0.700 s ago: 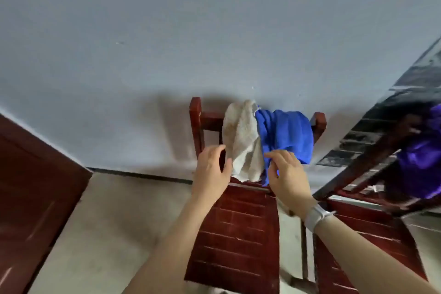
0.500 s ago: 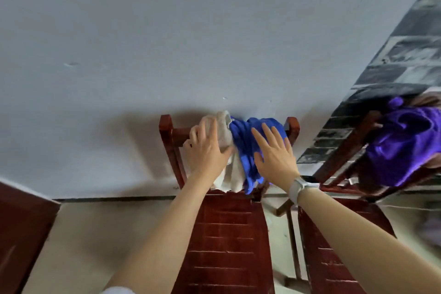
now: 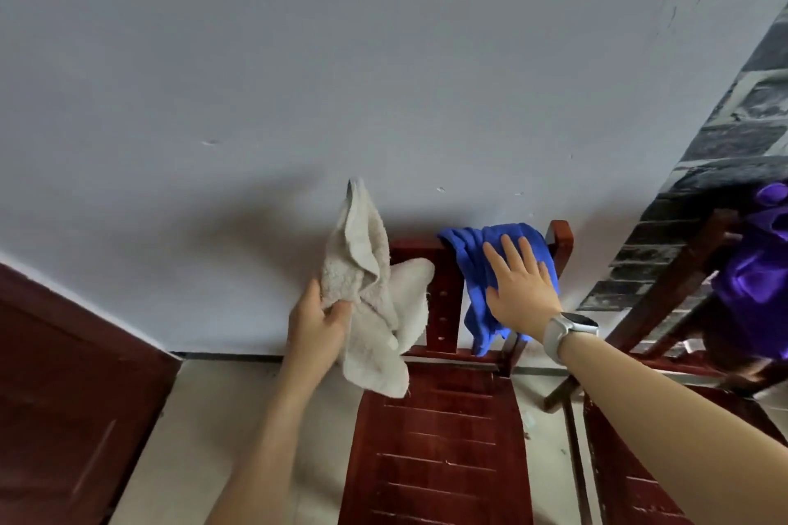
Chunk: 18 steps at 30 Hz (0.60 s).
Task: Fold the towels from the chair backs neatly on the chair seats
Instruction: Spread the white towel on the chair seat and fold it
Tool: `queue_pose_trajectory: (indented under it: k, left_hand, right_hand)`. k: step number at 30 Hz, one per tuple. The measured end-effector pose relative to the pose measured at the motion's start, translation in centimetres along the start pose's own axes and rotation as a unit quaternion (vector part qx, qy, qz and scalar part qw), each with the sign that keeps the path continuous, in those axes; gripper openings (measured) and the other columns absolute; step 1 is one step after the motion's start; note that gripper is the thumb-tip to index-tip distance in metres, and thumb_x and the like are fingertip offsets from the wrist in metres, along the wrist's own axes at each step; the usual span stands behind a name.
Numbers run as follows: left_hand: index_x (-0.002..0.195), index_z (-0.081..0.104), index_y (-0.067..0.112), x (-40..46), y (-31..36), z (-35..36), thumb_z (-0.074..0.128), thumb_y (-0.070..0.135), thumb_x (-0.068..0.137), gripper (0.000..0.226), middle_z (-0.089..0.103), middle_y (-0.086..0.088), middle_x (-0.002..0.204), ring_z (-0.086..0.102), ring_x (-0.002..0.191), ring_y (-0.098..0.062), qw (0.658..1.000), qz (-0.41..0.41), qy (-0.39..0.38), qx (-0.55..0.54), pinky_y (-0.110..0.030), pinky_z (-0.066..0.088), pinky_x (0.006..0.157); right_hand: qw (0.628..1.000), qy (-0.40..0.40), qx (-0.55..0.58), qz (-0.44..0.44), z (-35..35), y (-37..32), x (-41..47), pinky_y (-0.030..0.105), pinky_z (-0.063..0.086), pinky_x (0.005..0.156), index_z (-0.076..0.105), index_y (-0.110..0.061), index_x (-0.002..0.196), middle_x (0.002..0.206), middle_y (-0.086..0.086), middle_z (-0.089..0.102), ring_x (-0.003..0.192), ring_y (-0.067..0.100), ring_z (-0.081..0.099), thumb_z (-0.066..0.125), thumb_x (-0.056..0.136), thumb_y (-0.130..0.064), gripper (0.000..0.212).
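Against a pale wall (image 3: 383, 55), left hand (image 3: 315, 322) gripping beige towel (image 3: 371, 294), right hand (image 3: 518, 290) spread on blue towel (image 3: 473, 264), perhaps pressing.

A plain pale grey wall (image 3: 298, 77) rises behind, a dark red-brown wooden door (image 3: 64, 396) stands left, dark grey brick cladding (image 3: 733, 128) right, and pale floor tiles (image 3: 204, 431) lie below.

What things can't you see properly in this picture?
Head view only:
- Second chair: cut off by the right edge; its back is blurred.
- Purple cloth: blurred and cut by the right edge.
- Blue towel: partly covered by the flat right hand.
- Beige towel: bunched in the left hand, so its full shape is hidden.
- Near chair: its legs are out of sight under the seat.
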State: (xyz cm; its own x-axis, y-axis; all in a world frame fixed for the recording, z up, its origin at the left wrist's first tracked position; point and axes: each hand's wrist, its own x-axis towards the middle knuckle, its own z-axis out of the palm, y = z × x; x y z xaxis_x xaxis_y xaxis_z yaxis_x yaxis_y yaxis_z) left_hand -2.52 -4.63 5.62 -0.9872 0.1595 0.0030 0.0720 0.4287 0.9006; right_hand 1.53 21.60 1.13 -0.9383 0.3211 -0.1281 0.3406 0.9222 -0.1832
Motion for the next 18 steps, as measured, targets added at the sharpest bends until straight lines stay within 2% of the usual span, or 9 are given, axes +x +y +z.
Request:
queue_pose_trajectory:
  k: [2, 4, 6, 8, 10, 12, 15, 16, 18]
  left_hand:
    - [0.097, 0.051, 0.026, -2.6, -1.5, -0.6, 0.052, 0.008, 0.086, 0.022, 0.059, 0.012, 0.088, 0.057, 0.082, -0.004, 0.996, -0.049, -0.057, 0.056, -0.019, 0.045, 0.062]
    - [0.092, 0.054, 0.018, -4.5, -2.4, -1.1, 0.053, 0.005, 0.086, 0.014, 0.062, 0.001, 0.089, 0.059, 0.083, -0.019, 0.991, -0.077, -0.078, 0.081, -0.031, 0.050, 0.067]
    - [0.091, 0.058, 0.016, -6.4, -2.6, -1.8, 0.054, 0.004, 0.084, 0.014, 0.063, -0.006, 0.089, 0.059, 0.084, -0.024, 0.991, -0.078, -0.072, 0.087, -0.032, 0.048, 0.068]
    - [0.088, 0.058, 0.030, -7.9, -2.2, -2.4, 0.059, 0.009, 0.081, 0.022, 0.064, 0.002, 0.088, 0.061, 0.082, -0.016, 0.992, -0.065, -0.070, 0.079, -0.021, 0.046, 0.065]
    - [0.086, 0.059, 0.034, -9.2, -1.2, -2.7, 0.064, 0.021, 0.074, 0.018, 0.066, 0.007, 0.084, 0.062, 0.080, -0.012, 0.994, -0.071, -0.055, 0.059, -0.023, 0.048, 0.067]
    - [0.084, 0.061, 0.030, -10.3, -0.2, -2.6, 0.063, 0.035, 0.066, 0.018, 0.067, 0.006, 0.080, 0.063, 0.077, -0.012, 0.994, -0.102, 0.012, 0.028, -0.030, 0.050, 0.068]
    - [0.084, 0.061, 0.023, -11.3, 0.8, -2.0, 0.067, 0.033, 0.071, 0.017, 0.068, 0.000, 0.086, 0.065, 0.083, -0.017, 0.979, -0.167, 0.110, -0.038, -0.039, 0.053, 0.078]
    - [0.087, 0.061, 0.020, -11.6, 1.2, -1.6, 0.067, 0.027, 0.076, 0.015, 0.069, -0.004, 0.092, 0.065, 0.087, -0.020, 0.971, -0.194, 0.107, -0.086, -0.041, 0.053, 0.083]
    - [0.096, 0.062, 0.012, -12.1, 2.2, -0.2, 0.063, 0.018, 0.082, 0.015, 0.068, -0.015, 0.101, 0.065, 0.092, -0.026, 0.952, -0.233, 0.065, -0.188, -0.043, 0.051, 0.088]
  right_hand:
    - [1.000, 0.009, -0.016, 0.010, -0.3, -0.6, -0.3, 0.056, 0.005, 0.113, 0.009, -0.021, 0.146, 0.156, 0.005, -0.001, 0.143, 0.027, -0.009, 0.039, 0.091, -0.021, 0.062]
    - [0.999, 0.047, 0.015, -0.003, -0.1, -1.6, -1.2, 0.057, 0.002, 0.112, 0.014, -0.019, 0.146, 0.156, 0.007, 0.001, 0.143, 0.026, -0.006, 0.043, 0.090, -0.020, 0.063]
    - [0.985, 0.056, 0.124, -0.110, 0.8, -2.9, -3.1, 0.052, 0.007, 0.115, 0.018, -0.022, 0.145, 0.156, 0.004, 0.006, 0.144, 0.022, 0.005, 0.051, 0.086, -0.019, 0.068]
    - [0.934, -0.035, 0.247, -0.254, 1.8, -4.6, -6.1, 0.037, 0.014, 0.116, 0.014, -0.036, 0.143, 0.155, -0.006, 0.005, 0.142, 0.012, 0.012, 0.059, 0.083, -0.017, 0.077]
    - [0.870, -0.142, 0.349, -0.317, 2.8, -6.4, -9.3, 0.019, 0.016, 0.111, 0.008, -0.051, 0.136, 0.152, -0.015, 0.007, 0.138, -0.005, 0.009, 0.062, 0.082, -0.016, 0.083]
    - [0.844, -0.126, 0.435, -0.289, 3.7, -7.5, -11.8, 0.008, 0.020, 0.107, 0.016, -0.051, 0.132, 0.145, -0.017, 0.024, 0.132, -0.014, 0.019, 0.061, 0.084, -0.015, 0.075]
    - [0.835, -0.001, 0.516, -0.190, 4.3, -7.5, -14.9, 0.015, 0.041, 0.095, 0.035, -0.045, 0.122, 0.121, -0.021, 0.047, 0.111, -0.009, 0.046, 0.054, 0.086, -0.023, 0.046]
    - [0.817, -0.020, 0.545, -0.187, 4.3, -7.3, -15.8, 0.014, 0.043, 0.090, 0.037, -0.046, 0.121, 0.120, -0.021, 0.049, 0.109, -0.007, 0.050, 0.054, 0.085, -0.029, 0.044]
    - [0.764, -0.146, 0.596, -0.200, 4.4, -7.2, -17.0, 0.014, 0.043, 0.093, 0.029, -0.043, 0.134, 0.130, -0.015, 0.047, 0.117, -0.003, 0.049, 0.061, 0.081, -0.036, 0.062]
